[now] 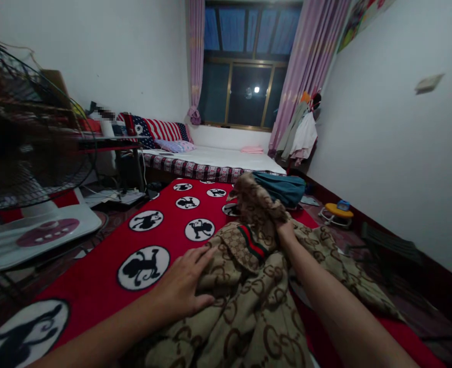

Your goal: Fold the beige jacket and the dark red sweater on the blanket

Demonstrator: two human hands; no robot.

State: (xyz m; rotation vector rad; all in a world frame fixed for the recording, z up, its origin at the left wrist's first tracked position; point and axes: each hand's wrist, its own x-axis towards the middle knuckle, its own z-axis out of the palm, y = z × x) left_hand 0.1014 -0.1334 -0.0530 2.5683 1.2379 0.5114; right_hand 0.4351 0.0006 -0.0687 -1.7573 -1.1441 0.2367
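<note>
A tan garment (245,306) with a brown letter pattern lies crumpled over the red cloth (107,291), which bears round white patches with black monkey figures. On the garment sits a patterned flap with a green and red stripe (252,242). My left hand (185,283) rests on the garment's left side, fingers stretched out and thumb apart. Farther up, my right hand (284,232) is closed around a bunched part of the garment, which rises toward the far end. My right fingers are partly hidden in the folds. Just beyond lies a folded teal cloth (281,188).
A fan (30,128) stands close on the left, before a desk (113,137) holding several items. At the back is a bed (218,156) under a window. To the right are a yellow stool (338,210), a dark folding stool (390,245) and hanging clothes (303,135).
</note>
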